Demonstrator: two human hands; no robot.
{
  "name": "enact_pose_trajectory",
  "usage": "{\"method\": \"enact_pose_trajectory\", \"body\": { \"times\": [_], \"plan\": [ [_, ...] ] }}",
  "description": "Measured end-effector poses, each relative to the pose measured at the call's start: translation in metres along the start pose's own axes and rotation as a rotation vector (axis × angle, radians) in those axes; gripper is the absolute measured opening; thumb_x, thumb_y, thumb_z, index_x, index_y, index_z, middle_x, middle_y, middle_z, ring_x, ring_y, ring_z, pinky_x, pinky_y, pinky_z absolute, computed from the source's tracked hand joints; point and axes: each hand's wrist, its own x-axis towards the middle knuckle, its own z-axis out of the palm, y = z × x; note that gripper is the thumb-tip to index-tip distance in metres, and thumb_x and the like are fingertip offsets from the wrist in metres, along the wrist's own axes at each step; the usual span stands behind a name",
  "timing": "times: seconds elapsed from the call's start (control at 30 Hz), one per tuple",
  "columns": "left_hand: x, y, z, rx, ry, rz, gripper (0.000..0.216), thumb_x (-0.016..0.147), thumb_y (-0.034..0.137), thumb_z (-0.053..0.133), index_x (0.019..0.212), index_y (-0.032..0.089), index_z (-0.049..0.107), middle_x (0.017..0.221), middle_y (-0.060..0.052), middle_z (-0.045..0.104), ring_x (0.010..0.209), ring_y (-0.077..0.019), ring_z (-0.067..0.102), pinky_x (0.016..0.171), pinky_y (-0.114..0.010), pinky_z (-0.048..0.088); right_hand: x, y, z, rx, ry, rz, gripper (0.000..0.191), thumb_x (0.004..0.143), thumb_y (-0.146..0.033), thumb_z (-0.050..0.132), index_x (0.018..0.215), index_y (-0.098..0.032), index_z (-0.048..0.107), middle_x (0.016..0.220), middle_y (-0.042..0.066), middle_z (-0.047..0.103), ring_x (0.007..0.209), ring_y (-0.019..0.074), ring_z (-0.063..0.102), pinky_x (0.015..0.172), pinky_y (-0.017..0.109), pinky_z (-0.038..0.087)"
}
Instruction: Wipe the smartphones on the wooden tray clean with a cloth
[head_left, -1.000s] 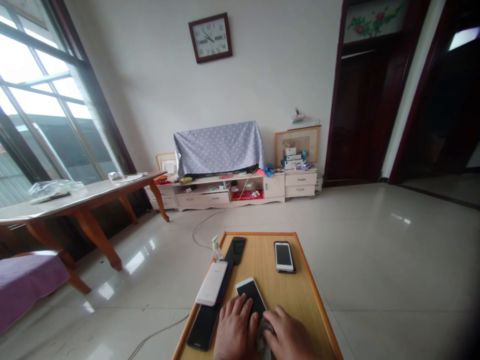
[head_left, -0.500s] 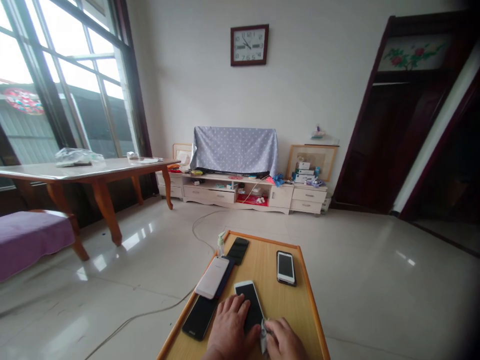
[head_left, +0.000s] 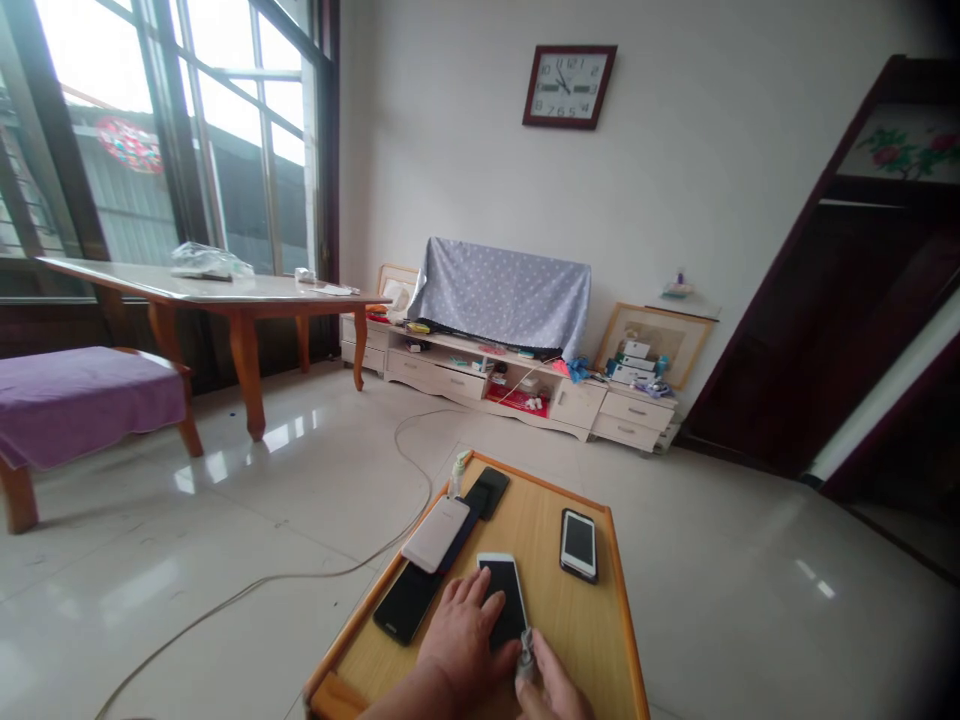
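A white smartphone with a dark screen (head_left: 508, 592) lies face up on the small wooden table (head_left: 540, 530). My left hand (head_left: 466, 625) rests on it, fingers spread over the screen and thumb near its lower end. At the phone's lower right edge, my right hand (head_left: 556, 685) pinches a crumpled grey cloth (head_left: 526, 662). The phone's lower part is hidden by my hands.
Left of my hands lie a black phone (head_left: 405, 603), a pale pink phone (head_left: 436, 533) face down, and another dark phone (head_left: 487, 493). A pump bottle (head_left: 457, 474) stands by the left edge. Another white phone (head_left: 579, 543) lies at right.
The view has tilted and swung left, so the room appears shifted right. My left hand stays on the phone, and my right hand keeps the cloth at its lower right edge.
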Motion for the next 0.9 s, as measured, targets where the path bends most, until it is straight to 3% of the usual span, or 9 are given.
{"method": "enact_pose_trajectory", "body": {
  "times": [0.13, 0.27, 0.43, 0.6, 0.73, 0.9],
  "plan": [
    [0.000, 0.001, -0.002, 0.023, 0.003, 0.035, 0.059, 0.086, 0.065, 0.058, 0.135, 0.032, 0.061, 0.159, -0.010, 0.042, 0.149, -0.0331, 0.035, 0.122, -0.056, 0.025, 0.015, -0.019, 0.003, 0.066, 0.010, -0.031, 0.078, 0.079, -0.066, 0.058, 0.140, -0.017, 0.060, 0.126, 0.013, 0.070, 0.106, 0.0316, 0.070, 0.082, 0.038, 0.060],
    [0.000, 0.001, -0.001, 0.033, 0.017, 0.034, 0.058, 0.088, 0.064, 0.055, 0.136, 0.030, 0.059, 0.158, -0.012, 0.043, 0.149, -0.0335, 0.035, 0.121, -0.057, 0.026, 0.022, -0.029, -0.005, 0.011, -0.004, -0.077, 0.073, 0.083, -0.067, 0.055, 0.137, -0.019, 0.062, 0.125, 0.012, 0.071, 0.107, 0.0305, 0.070, 0.087, 0.040, 0.058],
    [0.000, 0.000, 0.001, 0.026, 0.011, 0.020, 0.060, 0.089, 0.065, 0.054, 0.137, 0.029, 0.059, 0.159, -0.013, 0.042, 0.150, -0.0336, 0.032, 0.121, -0.057, 0.024, 0.009, -0.005, -0.015, -0.159, 0.012, -0.121, 0.065, 0.082, -0.069, 0.057, 0.126, -0.023, 0.072, 0.126, 0.011, 0.071, 0.120, 0.0319, 0.065, 0.100, 0.038, 0.053],
    [0.001, -0.002, 0.002, 0.033, 0.003, 0.042, 0.059, 0.090, 0.064, 0.053, 0.138, 0.030, 0.057, 0.160, -0.011, 0.040, 0.151, -0.0333, 0.029, 0.121, -0.057, 0.025, 0.003, 0.012, -0.013, -0.117, 0.006, -0.106, 0.064, 0.083, -0.067, 0.057, 0.127, -0.023, 0.071, 0.128, 0.010, 0.071, 0.122, 0.0315, 0.064, 0.103, 0.038, 0.051],
    [0.002, -0.001, 0.003, 0.046, -0.009, 0.055, 0.057, 0.089, 0.063, 0.054, 0.137, 0.031, 0.057, 0.160, -0.011, 0.040, 0.150, -0.0332, 0.031, 0.120, -0.058, 0.026, 0.020, -0.008, -0.012, -0.106, -0.006, -0.137, 0.065, 0.086, -0.058, 0.054, 0.132, -0.014, 0.067, 0.132, 0.013, 0.068, 0.125, 0.0301, 0.062, 0.106, 0.036, 0.049],
    [0.001, 0.000, 0.004, 0.060, -0.007, 0.054, 0.055, 0.089, 0.060, 0.056, 0.137, 0.033, 0.056, 0.160, -0.010, 0.040, 0.150, -0.0317, 0.033, 0.120, -0.057, 0.027, 0.030, -0.032, -0.021, -0.206, -0.025, -0.162, 0.057, 0.089, -0.051, 0.051, 0.133, -0.019, 0.066, 0.132, 0.009, 0.069, 0.124, 0.0266, 0.063, 0.103, 0.033, 0.048]
  ]
}}
